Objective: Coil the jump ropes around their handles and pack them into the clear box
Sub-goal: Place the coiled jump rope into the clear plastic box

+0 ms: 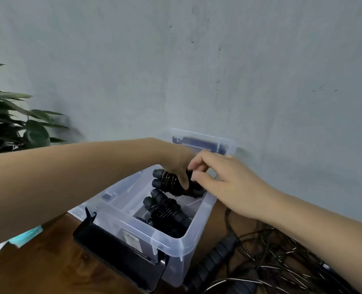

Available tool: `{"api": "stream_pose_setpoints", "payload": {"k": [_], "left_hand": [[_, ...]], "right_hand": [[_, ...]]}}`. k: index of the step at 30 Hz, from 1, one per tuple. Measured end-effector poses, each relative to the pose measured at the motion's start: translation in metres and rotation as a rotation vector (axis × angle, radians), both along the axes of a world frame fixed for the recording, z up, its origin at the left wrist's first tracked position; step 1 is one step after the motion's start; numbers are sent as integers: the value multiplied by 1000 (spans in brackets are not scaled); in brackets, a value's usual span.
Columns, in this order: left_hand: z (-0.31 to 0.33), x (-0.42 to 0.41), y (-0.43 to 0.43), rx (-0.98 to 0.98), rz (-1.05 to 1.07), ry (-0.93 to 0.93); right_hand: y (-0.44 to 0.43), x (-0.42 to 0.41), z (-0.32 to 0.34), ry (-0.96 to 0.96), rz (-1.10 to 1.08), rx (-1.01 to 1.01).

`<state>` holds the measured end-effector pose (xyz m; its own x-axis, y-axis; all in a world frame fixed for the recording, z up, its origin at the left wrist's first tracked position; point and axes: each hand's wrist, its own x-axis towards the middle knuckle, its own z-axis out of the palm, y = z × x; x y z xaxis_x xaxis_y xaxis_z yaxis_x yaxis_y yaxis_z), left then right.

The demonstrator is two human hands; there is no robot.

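While both hands meet over the clear box [146, 230], the head view shows a coiled jump rope [169, 180] held between them: two black ribbed handles side by side, bound by tight turns of thin dark cord that glint in the light. It sits just under the left hand [178, 164], whose fingers curl down round its middle and grip it, the rounded handle ends sticking out to the left of those fingers. The right hand [222, 181] reaches in from the right, its fingers [197, 166] bent and pinching the bundle's other end, touching the left hand. Below the fingers, apart from them, a second coiled jump rope [165, 209] of the same look lies slantwise on the box's floor. The left forearm comes in level from the left, wrist bent down; the right forearm rises from the lower right corner. Near the right forearm, outside the box, loose jump ropes [267, 262] lie in a tangle on the brown wooden surface [48, 268]. A black latch [120, 253] hangs at the box's near end, and a leafy plant [10, 119] stands at the left.
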<state>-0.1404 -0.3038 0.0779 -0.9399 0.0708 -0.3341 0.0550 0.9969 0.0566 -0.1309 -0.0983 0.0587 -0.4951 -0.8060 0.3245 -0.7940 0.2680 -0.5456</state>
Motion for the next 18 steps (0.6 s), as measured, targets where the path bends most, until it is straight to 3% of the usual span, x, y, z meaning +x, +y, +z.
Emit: {"api": "stream_pose_setpoints", "payload": {"k": [4, 10, 14, 18], "left_hand": [[-20, -7, 9, -77, 40, -125], [-17, -1, 1, 160, 123, -373], [-20, 2, -1, 102, 205, -466], [-24, 8, 9, -69, 115, -378]], "right_hand": [[-1, -2, -3, 5, 23, 27], [-1, -2, -3, 10, 31, 52], [0, -2, -3, 14, 20, 64], [2, 0, -1, 11, 22, 70]]}}
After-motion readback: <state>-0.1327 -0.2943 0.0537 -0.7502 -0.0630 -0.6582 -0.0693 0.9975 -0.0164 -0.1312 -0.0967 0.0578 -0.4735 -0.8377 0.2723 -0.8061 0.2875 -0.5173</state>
